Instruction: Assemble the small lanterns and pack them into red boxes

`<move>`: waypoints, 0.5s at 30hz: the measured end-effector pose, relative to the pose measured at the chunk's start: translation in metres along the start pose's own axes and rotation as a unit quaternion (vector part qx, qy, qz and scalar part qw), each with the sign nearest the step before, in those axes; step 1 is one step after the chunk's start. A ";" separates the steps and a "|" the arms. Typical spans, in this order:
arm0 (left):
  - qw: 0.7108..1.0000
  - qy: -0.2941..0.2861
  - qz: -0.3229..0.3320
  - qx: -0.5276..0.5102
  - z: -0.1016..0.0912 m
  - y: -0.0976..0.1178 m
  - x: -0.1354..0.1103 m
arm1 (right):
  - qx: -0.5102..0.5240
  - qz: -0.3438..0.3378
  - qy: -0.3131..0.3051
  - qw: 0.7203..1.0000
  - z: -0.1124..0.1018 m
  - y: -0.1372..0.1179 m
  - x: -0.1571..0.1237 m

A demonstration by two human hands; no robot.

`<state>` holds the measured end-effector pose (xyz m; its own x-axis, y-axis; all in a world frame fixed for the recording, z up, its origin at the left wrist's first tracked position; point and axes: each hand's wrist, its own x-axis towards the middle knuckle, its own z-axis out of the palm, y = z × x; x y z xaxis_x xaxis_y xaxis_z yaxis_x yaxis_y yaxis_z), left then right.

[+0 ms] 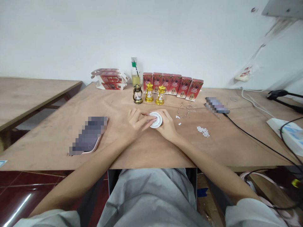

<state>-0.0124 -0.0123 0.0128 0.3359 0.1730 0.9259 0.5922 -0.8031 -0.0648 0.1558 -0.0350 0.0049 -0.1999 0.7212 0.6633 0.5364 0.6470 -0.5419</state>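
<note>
Above the middle of the table my right hand (167,125) wraps round a white round piece (159,123), its ringed flat face turned toward me. It looks like the base of a small lantern, but whatever lies behind it is hidden by the fingers. My left hand (137,121) has its thumb and fingertips closed together against the middle of that face; anything between them is too small to make out. Just beyond the hands stand a dark bronze mini lantern (137,94) and two gold ones, a left one (149,93) and a right one (160,95).
Red printed boxes (174,84) line the wall, near a green-capped bottle (135,75) and flattened cartons (111,78). Right of my hands lie thin wire pieces (183,111) and small white tabs (203,131). A phone (90,135) lies left, another cabled phone (217,105) right.
</note>
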 end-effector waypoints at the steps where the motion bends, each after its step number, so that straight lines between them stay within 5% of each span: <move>1: 1.000 -0.001 -0.009 -0.014 0.000 0.001 0.001 | 0.001 -0.001 0.001 1.000 0.000 0.000 0.000; 5: 0.983 -0.020 -0.144 -0.112 -0.001 0.008 0.006 | 0.007 -0.005 0.011 1.000 0.001 -0.001 0.001; 8: 0.937 -0.033 -0.281 -0.204 0.002 0.010 0.009 | 0.006 -0.003 0.011 1.000 0.001 0.000 0.001; 15: 0.708 -0.121 -0.488 -0.496 0.008 0.016 0.011 | 0.000 0.002 0.008 1.000 0.003 0.002 -0.001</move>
<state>0.0068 -0.0188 0.0193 0.3089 0.9175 0.2505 -0.1366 -0.2178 0.9664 0.1542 -0.0336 0.0020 -0.1841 0.7204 0.6687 0.5369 0.6436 -0.5455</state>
